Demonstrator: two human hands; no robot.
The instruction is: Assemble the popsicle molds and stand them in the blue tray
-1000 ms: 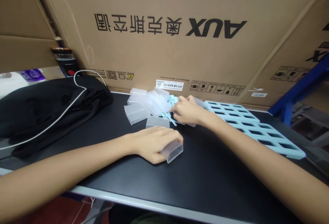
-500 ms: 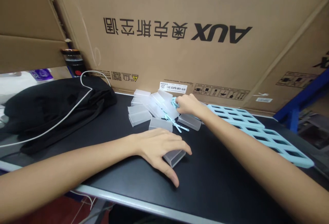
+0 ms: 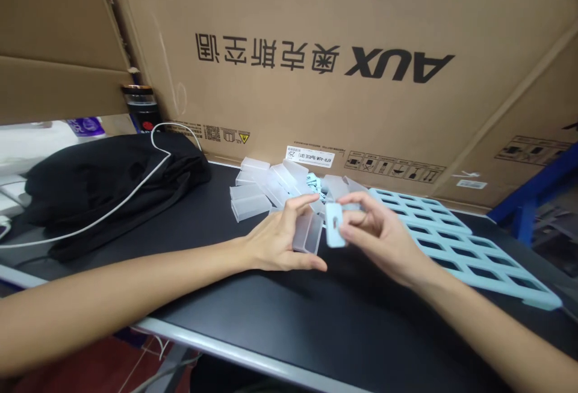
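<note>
Item: small frosted plastic box (image 3: 307, 232), translucent, rectangular, thin-walled, open at one end. We hold it in our left hand (image 3: 282, 239), fingers curled around it with the thumb on top, just above the black tabletop (image 3: 280, 315) and just in front of the pile of like boxes (image 3: 266, 185).

Item: pale blue plastic tab (image 3: 334, 232), flat, rounded corners, with a small keyhole-shaped cutout. We pinch it between thumb and forefinger of our right hand (image 3: 379, 236), close beside the open end of the box; whether the two touch we cannot tell.

Step in hand, as we judge it: bringing tab and box together, mouth to tab. The next move would call for squaring the tab to the opening and a light, steady pinch, since the box walls look flexible.

Item: pale blue grid tray (image 3: 456, 239), rigid moulded plastic with rectangular cells, lying flat to the right of the pile.

Item: further blue tabs (image 3: 313, 183), loose, among the pile.

Item: black cloth (image 3: 103, 194), soft and crumpled, left of the pile, with a white cable (image 3: 135, 191) across it.

Item: large corrugated cardboard carton (image 3: 325, 56), printed, standing behind the pile.
</note>
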